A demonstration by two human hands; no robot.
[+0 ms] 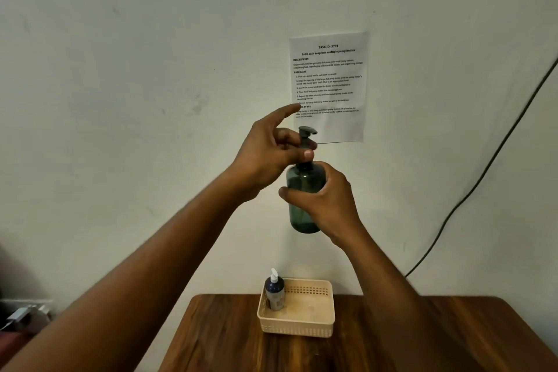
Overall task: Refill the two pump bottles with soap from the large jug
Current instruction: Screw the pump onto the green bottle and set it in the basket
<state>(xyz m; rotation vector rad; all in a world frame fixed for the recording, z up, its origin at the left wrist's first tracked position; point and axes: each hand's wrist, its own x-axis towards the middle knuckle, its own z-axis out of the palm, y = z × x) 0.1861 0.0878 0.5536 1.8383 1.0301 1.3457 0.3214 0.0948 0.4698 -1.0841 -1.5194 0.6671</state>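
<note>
A dark green translucent pump bottle is held upright in the air in front of the wall. My right hand is wrapped around its body. My left hand pinches the collar of its grey pump head, index finger stretched out. A small dark blue pump bottle with a white pump stands in the left back corner of a beige basket. The large jug is not in view.
The basket sits on a brown wooden table pushed against a pale wall. A printed task sheet hangs on the wall behind the green bottle. A black cable runs down the wall at the right.
</note>
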